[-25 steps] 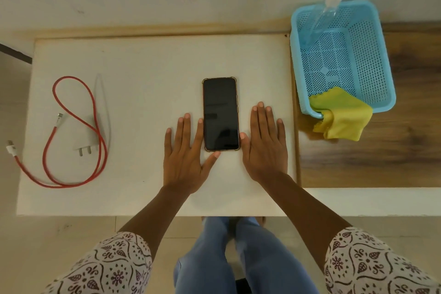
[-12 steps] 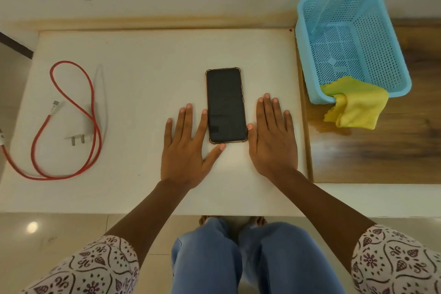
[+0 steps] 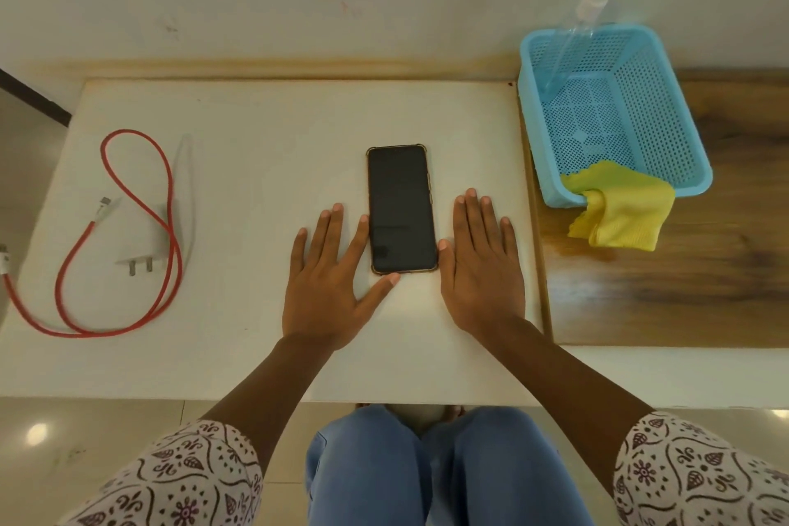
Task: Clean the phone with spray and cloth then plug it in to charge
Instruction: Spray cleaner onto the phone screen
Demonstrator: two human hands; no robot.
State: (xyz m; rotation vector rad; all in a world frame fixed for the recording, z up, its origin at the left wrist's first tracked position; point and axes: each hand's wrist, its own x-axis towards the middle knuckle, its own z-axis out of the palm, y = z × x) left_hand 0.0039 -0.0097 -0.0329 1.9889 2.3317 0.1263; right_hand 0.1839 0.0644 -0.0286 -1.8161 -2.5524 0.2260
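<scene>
- The person is sitting at the near edge of the white table (image 3: 256, 354), knees tucked under it, so both arms are reaching forward over the top.
- The left hand (image 3: 328, 282) is lying flat, palm down and holding nothing, fingers spread, its thumb tip touching the phone's near left corner.
- The right hand (image 3: 480, 265) is lying flat and empty too, fingers together, its thumb resting just beside the phone's right edge; the two hands are framing the phone, probably as a ready pose with cleaning not yet begun.
- The phone (image 3: 401, 207) is lying screen up and dark in a clear case at the table's middle, well within reach for wiping.
- At the left, the red charging cable (image 3: 166, 201) is looping around the white plug adapter (image 3: 147, 246), apparently waiting for the charging step.
- At the right, the yellow cloth (image 3: 619, 211) is hanging over the near rim of the blue basket (image 3: 691, 132), easy to grab.
- Farthest, the clear spray bottle (image 3: 591, 2) is leaning in the basket's far left corner, nozzle up against the wall.
</scene>
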